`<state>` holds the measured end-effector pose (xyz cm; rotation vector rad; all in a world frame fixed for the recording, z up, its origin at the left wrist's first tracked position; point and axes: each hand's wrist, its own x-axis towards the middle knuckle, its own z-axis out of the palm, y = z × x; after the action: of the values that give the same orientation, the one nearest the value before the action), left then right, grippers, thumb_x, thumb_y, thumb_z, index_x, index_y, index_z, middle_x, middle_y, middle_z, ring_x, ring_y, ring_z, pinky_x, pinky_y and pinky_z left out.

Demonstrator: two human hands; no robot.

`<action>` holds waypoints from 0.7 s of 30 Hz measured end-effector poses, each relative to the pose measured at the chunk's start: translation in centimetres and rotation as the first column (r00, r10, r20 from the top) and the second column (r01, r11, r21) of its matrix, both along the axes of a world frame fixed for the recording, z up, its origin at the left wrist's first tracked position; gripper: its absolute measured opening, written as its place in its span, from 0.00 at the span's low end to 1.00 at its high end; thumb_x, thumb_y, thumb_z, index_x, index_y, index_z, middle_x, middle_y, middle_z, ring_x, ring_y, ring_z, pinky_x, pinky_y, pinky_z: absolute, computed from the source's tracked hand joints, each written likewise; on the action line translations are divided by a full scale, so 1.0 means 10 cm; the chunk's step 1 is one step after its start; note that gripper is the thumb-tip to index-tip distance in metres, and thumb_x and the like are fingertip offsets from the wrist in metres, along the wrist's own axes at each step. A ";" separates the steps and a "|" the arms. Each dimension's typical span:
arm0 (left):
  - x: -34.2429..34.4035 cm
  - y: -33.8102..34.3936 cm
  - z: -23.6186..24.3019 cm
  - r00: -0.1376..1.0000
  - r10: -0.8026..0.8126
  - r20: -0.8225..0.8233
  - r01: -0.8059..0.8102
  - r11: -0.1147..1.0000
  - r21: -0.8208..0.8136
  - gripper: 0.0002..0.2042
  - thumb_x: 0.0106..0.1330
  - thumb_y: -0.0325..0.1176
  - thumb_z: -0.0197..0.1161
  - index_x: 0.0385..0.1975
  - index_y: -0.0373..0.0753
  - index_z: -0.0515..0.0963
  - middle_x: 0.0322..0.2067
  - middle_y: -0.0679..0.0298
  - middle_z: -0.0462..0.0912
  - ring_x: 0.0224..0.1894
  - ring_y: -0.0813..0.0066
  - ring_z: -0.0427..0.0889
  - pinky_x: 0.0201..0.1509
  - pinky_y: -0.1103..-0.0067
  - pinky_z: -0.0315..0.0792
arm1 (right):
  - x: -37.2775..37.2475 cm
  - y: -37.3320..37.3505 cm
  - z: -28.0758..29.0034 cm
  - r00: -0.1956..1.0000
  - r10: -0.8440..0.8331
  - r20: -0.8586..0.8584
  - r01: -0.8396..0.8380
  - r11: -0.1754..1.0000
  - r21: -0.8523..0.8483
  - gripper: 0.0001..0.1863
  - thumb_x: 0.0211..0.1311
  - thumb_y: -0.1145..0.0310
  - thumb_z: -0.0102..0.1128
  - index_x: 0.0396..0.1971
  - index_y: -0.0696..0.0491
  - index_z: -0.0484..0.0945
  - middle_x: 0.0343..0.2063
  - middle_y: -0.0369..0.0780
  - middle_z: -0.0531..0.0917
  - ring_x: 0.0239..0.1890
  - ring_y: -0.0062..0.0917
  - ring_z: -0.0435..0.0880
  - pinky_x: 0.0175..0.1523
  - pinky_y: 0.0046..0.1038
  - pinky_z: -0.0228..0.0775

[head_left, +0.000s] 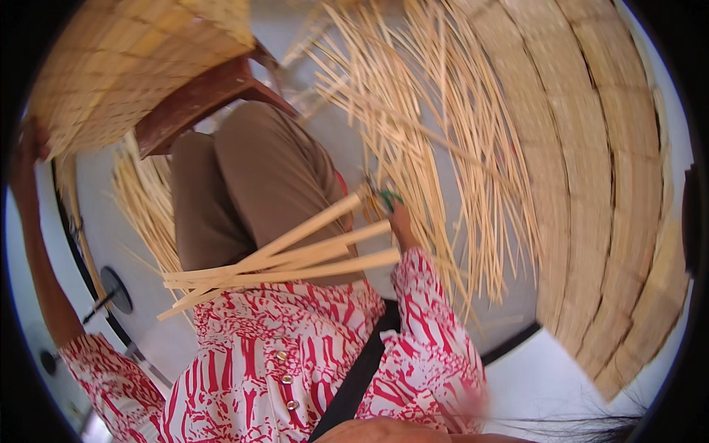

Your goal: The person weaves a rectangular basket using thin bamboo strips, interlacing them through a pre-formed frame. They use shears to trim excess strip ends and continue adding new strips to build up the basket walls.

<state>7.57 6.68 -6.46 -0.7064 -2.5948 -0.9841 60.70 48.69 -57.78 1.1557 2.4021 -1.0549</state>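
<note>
At the far left, my left arm is stretched out. My left hand [29, 144] is closed on the edge of a woven bamboo mat [140, 66], its fingers slightly blurred. My right hand [401, 221] holds a small green-handled cutting tool [389, 198] beside my right thigh; its exact kind is hard to make out. Across my lap lie several wide, flat bamboo strips [295, 258], crossing one another, their right ends close to my right hand.
A reddish-brown wooden stool [199, 100] stands beneath the mat, before my knees. Many thin bamboo strips [399, 125] lie on the grey floor ahead and right, with another bundle [144, 199] at left. A large woven bamboo piece [583, 148] curves along the right. A black round-based stand [114, 290] is at left.
</note>
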 end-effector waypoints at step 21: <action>-0.11 -0.10 0.27 0.988 -0.084 0.127 0.074 0.994 0.079 0.11 0.77 0.41 0.57 0.42 0.40 0.79 0.23 0.72 0.81 0.20 0.90 0.76 0.24 0.90 0.69 | 0.18 -0.23 0.35 0.951 0.178 0.251 -0.202 0.977 0.071 0.13 0.55 0.61 0.65 0.35 0.54 0.81 0.33 0.50 0.86 0.39 0.48 0.86 0.42 0.48 0.77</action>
<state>6.47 5.66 -3.75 -0.7550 -2.6424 -1.1803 62.46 46.41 -54.29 0.9932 2.3332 -0.7005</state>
